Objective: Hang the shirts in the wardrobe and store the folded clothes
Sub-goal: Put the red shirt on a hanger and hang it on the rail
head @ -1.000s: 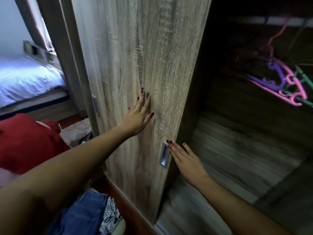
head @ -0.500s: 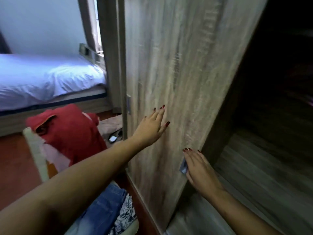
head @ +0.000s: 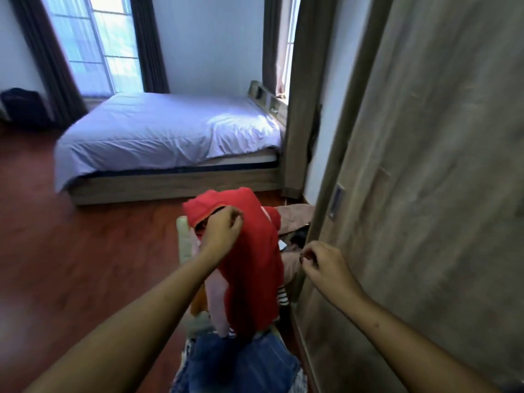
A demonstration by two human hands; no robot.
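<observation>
Fingers (head: pixel 236 220) of the left hand (head: pixel 222 234) are curled tight on the collar of the red top (head: pixel 252 268), just below the centre of the frame. The top hangs draped over a pale upright support (head: pixel 183 236), with a pink garment (head: pixel 215 296) under it and jeans (head: pixel 241 361) heaped at the bottom of the frame. The right hand (head: pixel 324 266) hovers just beside the edge of the wardrobe door (head: pixel 425 194), fingers curled in, nothing visible between them. This looks like the pick-up of a shirt for hanging. Best play here: bring that right hand across to the far side of the collar. Lift straight up so the layers beneath don't drag along, and hold it by the shoulders. No hanger or rail is in shot, so find one before carrying.
</observation>
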